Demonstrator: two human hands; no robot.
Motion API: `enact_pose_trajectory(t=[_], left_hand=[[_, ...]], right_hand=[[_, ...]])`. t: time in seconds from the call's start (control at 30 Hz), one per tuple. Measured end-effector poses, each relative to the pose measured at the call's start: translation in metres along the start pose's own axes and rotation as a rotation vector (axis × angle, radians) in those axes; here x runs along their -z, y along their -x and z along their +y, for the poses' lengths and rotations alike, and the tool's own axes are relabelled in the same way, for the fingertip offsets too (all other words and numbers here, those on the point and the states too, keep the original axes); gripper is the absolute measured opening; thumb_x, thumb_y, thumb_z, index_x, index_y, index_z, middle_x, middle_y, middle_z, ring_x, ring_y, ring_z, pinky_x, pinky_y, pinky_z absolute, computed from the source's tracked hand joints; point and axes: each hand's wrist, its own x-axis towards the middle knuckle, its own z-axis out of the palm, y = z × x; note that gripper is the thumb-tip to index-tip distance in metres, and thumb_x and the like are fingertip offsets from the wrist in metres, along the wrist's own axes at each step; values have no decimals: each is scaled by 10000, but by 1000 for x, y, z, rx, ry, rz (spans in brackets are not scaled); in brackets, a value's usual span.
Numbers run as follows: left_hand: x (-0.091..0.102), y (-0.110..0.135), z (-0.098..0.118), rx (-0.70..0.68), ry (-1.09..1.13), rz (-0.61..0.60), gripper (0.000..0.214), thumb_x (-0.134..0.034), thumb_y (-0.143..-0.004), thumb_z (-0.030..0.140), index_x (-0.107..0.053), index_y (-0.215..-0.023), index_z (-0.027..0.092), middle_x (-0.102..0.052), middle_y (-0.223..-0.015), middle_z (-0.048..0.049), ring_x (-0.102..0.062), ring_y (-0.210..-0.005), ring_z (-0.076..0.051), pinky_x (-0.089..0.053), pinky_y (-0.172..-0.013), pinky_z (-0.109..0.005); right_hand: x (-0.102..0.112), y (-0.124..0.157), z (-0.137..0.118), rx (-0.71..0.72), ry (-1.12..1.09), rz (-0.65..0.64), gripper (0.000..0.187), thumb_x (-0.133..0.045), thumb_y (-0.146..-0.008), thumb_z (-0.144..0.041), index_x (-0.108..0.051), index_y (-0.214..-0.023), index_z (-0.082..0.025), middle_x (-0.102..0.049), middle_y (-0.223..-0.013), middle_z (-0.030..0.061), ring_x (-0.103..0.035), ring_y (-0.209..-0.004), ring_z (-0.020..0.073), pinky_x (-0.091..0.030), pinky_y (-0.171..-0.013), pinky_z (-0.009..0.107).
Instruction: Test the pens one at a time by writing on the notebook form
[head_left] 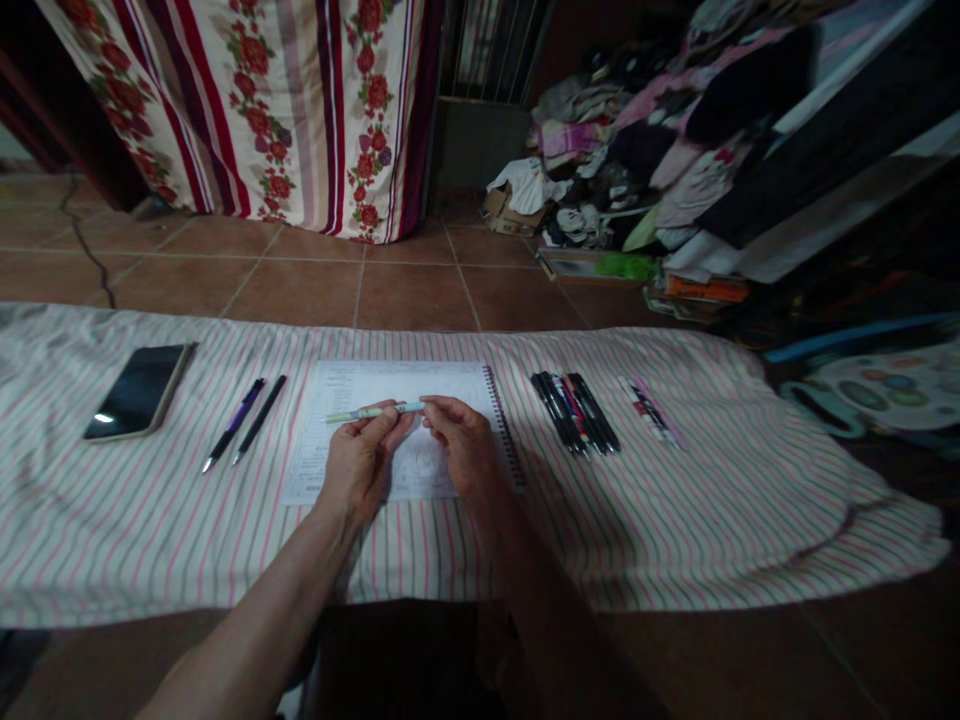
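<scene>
A light green and pale blue pen lies level between my two hands, above an open spiral notebook with writing on its page. My left hand is closed on the pen's middle, thumb on top. Fingers of my right hand pinch its right end. To the left of the notebook are a purple and black pen and a black pen, side by side. Several mostly black pens lie in a row to the right. Farther right is a small group of pink and white pens.
A phone lies face up at the left of the striped cloth. Beyond the cloth are a tiled floor, a floral curtain and a heap of clothes. A patterned plastic item stands at the far right.
</scene>
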Motion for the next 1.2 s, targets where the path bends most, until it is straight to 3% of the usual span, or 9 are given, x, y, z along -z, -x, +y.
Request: enact_pose_trajectory(t=[0.57,0.77,1.0,1.2], left_hand=[[2,-1,-2,-28,-13,8,136,-582,-743,-50,-651,-683,51,-665,-692,-51,-661,-685,-110,-565,-750,-227],[0,-2,-2,-10,-13,17,145,-568,-752,-43,-640,-690,65,-671,-705,-55,-667,-693,-116,-564,-739,-214],[3,-2,-2,-6,-68,-35,101,-608,-735,-6,-634,-770,85,-688,-710,-58,-676,-678,-117,-553,-709,-195],[6,2,0,24,-195,-115,196,-689,-700,92,-648,-891,101,-703,-755,-64,-682,-745,-152,-547,-694,-225]], right_hand=[[-1,-2,2,47,19,-5,217,-711,-596,-334,-711,-767,-201,-562,-556,-47,-449,-547,97,-325,-563,258],[-2,-2,4,-8,-34,13,243,-727,-580,-333,-711,-782,-198,-607,-625,-29,-493,-595,101,-364,-601,255],[-4,1,2,-21,-90,-16,287,-735,-605,-386,-709,-822,-199,-634,-720,-11,-529,-651,93,-394,-632,238],[-2,1,-5,-34,-113,44,285,-751,-556,-365,-698,-779,-195,-612,-671,-21,-511,-612,92,-388,-601,237]])
